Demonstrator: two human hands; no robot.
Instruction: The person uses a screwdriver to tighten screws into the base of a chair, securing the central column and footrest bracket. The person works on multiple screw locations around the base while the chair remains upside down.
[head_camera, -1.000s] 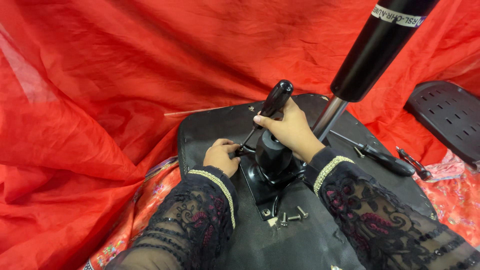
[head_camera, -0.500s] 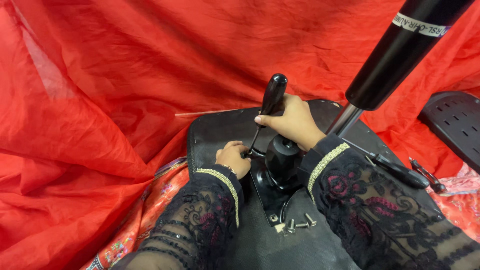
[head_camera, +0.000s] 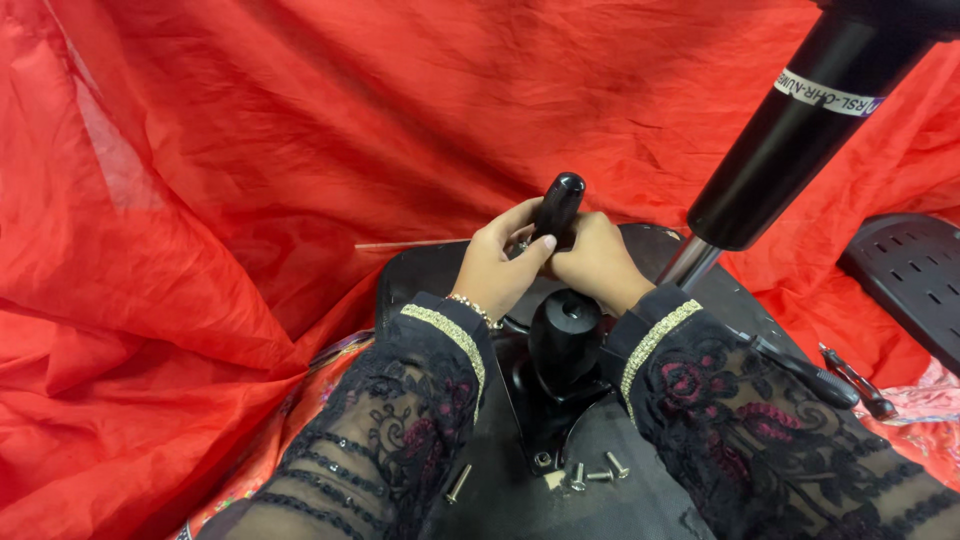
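Nearest the camera, a few loose screws (head_camera: 590, 472) lie on the black seat underside (head_camera: 660, 490), just in front of the black mounting plate with its round socket (head_camera: 566, 340); they sit in much the same spot as half a second ago. Above them, both lace-sleeved forearms now run up side by side to meet at the black lever handle (head_camera: 556, 208), which stands tilted just above the socket. The left hand (head_camera: 497, 268), which a moment ago rested low on the plate apart from the handle, has come up to it, with thumb and fingertips pinching its lower part. The right hand (head_camera: 597, 262) keeps its fingers curled together around the handle from the other side, touching the left. To the right, the black gas cylinder (head_camera: 800, 130) leans up out of frame, and a dark tool (head_camera: 810, 370) lies beside the right sleeve. Beyond everything, red cloth (head_camera: 250, 150) covers the background.
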